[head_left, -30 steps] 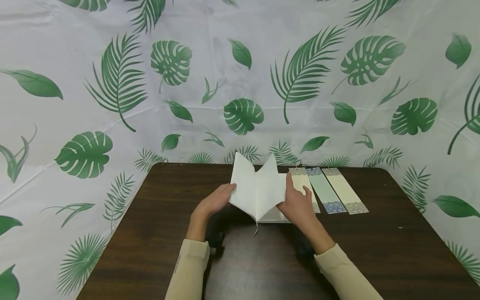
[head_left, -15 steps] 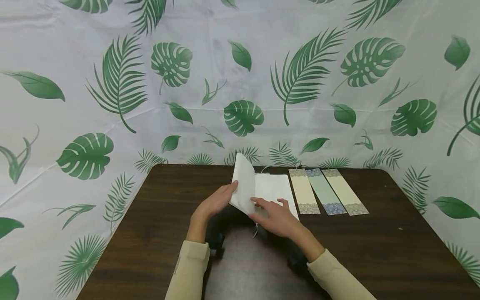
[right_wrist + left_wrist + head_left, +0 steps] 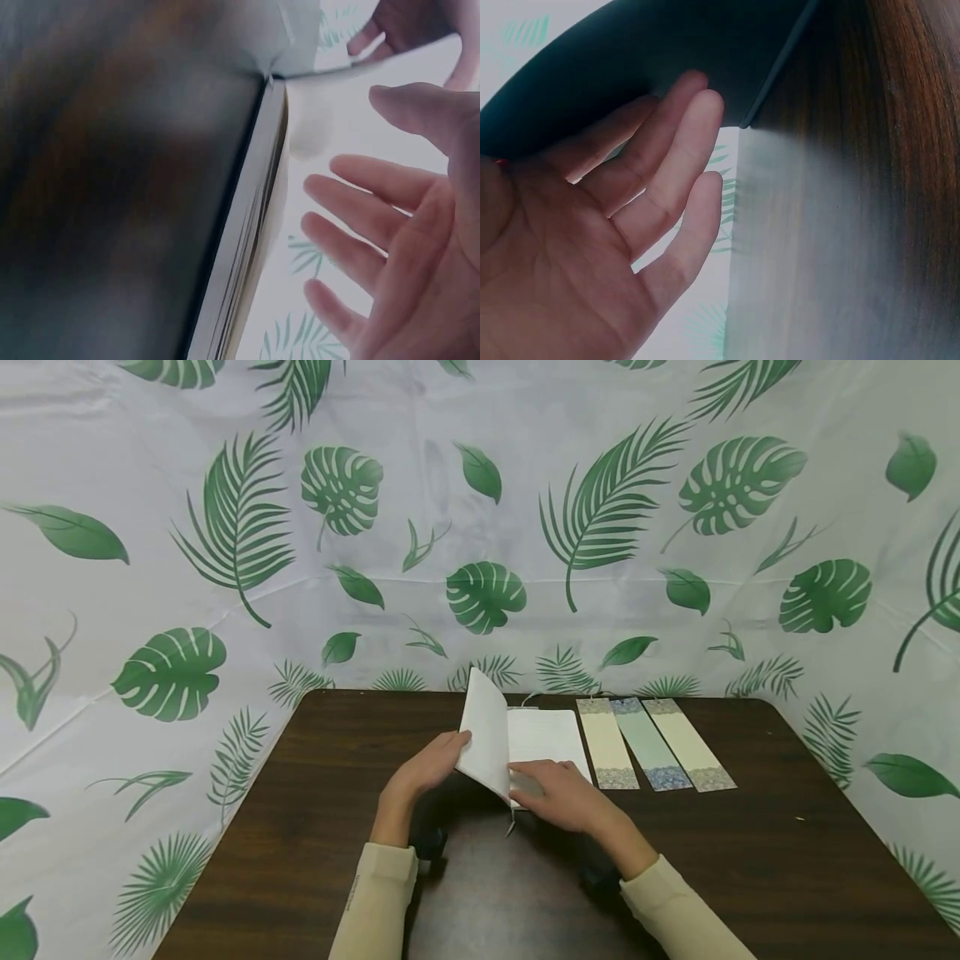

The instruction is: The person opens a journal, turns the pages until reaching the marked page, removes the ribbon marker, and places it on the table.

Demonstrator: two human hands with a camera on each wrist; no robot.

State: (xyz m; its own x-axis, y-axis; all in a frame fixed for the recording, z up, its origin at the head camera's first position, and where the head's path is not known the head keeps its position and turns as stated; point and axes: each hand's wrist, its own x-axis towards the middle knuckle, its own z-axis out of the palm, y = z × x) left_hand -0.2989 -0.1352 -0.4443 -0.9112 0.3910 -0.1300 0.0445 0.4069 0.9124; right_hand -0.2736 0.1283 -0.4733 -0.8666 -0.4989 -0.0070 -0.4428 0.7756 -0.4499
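Near the middle of the head view, a little below centre, the left hand (image 3: 426, 770) is propping up the raised half of an open white book (image 3: 517, 747). Its grip is loose and wide: the fingers (image 3: 676, 161) are lying almost straight against the dark outer cover, supporting it rather than clasping it, with the palm facing the cover in the left wrist view. The forearm is running up from the lower centre of the frame in a cream sleeve (image 3: 375, 902).

Just right of it, the right hand (image 3: 558, 793) is resting palm-down on the lower part of the flat right-hand page. Its fingers (image 3: 375, 184) are spread and nearly straight, holding nothing; its wrist is angling in from the lower right.

The book is sitting on the dark wooden desk (image 3: 750, 860), toward its far edge, with the left half standing steeply and the right half lying flat. Just beside the book's right edge, three long bookmarks (image 3: 648, 742) are lying side by side. A leaf-printed cloth (image 3: 225, 527) is hanging behind the desk.
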